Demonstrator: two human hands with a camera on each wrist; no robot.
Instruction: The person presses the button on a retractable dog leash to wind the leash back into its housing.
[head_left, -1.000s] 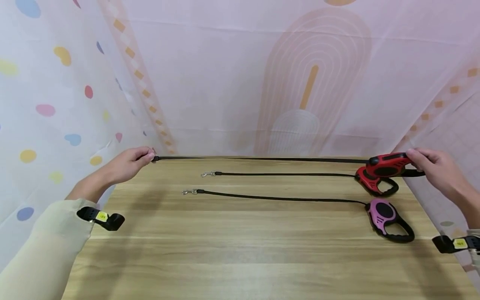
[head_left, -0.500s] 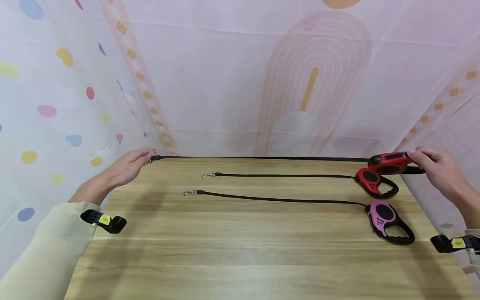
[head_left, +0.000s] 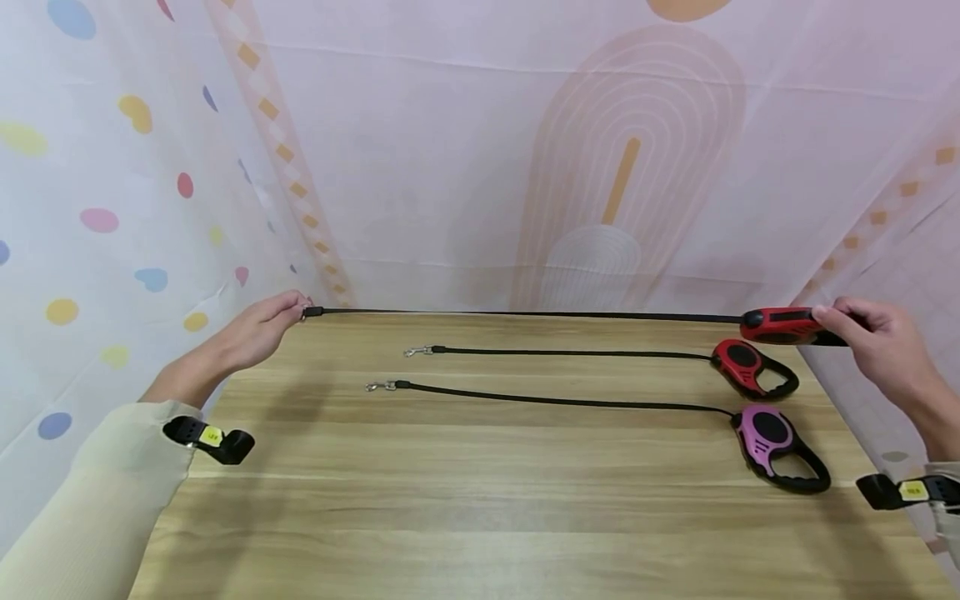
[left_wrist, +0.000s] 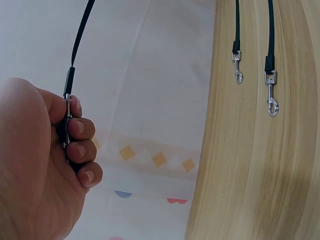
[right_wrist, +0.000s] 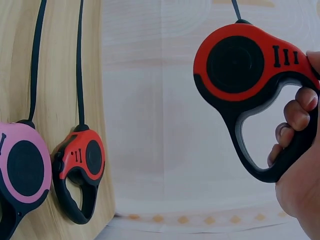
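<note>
Closest to the camera on the wooden table (head_left: 480, 517) is a pink leash reel (head_left: 780, 446), lying a bit below and inside of the right fingers, its black strap (head_left: 562, 400) running left to a metal clip (head_left: 378, 386). Just behind it sits a smaller red reel (head_left: 752, 368) with its own strap and clip (head_left: 415, 351), right under the right fingertips but not touching them. Past that, the right hand (head_left: 873, 342) has its fingers curled round the black handle of a bigger red reel (head_left: 783, 325), lifted off the table. Its cord (head_left: 525, 314) stretches tight across to the left hand (head_left: 258, 329), whose fingers (left_wrist: 80, 145) are curled shut on the clip end (left_wrist: 67, 107), out past the table's left edge. Behind everything hangs a pink patterned curtain (head_left: 480, 167)
</note>
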